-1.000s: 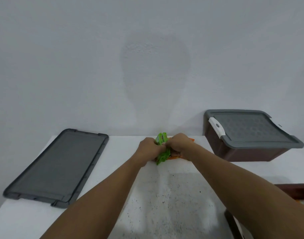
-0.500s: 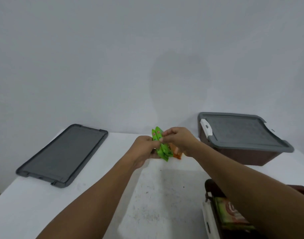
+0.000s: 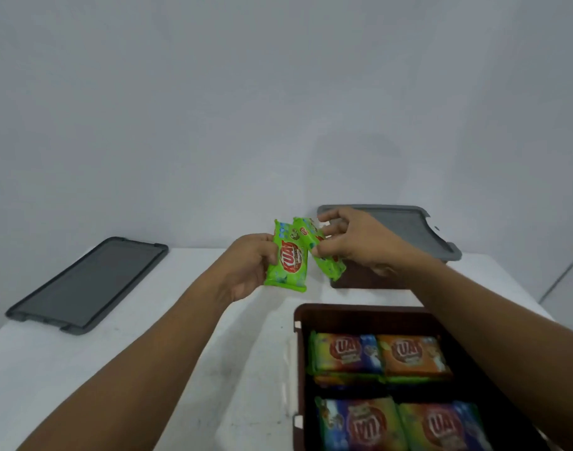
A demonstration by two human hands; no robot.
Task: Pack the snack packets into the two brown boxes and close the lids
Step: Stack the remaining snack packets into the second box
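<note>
My left hand [image 3: 249,268] grips a green snack packet [image 3: 288,262] upright above the white table. Beside it my right hand [image 3: 350,245] pinches a second green packet [image 3: 324,258], tilted, with a bit of orange wrapper showing under the fingers. Both are held in the air past the far end of an open brown box [image 3: 360,315], which holds several snack packets [image 3: 379,356] laid flat in rows. A second brown box [image 3: 369,279] stands at the back right with its grey lid [image 3: 408,229] on; my right hand hides part of it.
A loose grey lid [image 3: 86,284] lies flat at the back left of the white table [image 3: 83,369]. A plain wall rises right behind the table. The table's right edge runs close beside the boxes.
Both hands have lifted the green packets off the table and drawn them nearer and apart. The view has tipped down, bringing the open, filled box into sight.
</note>
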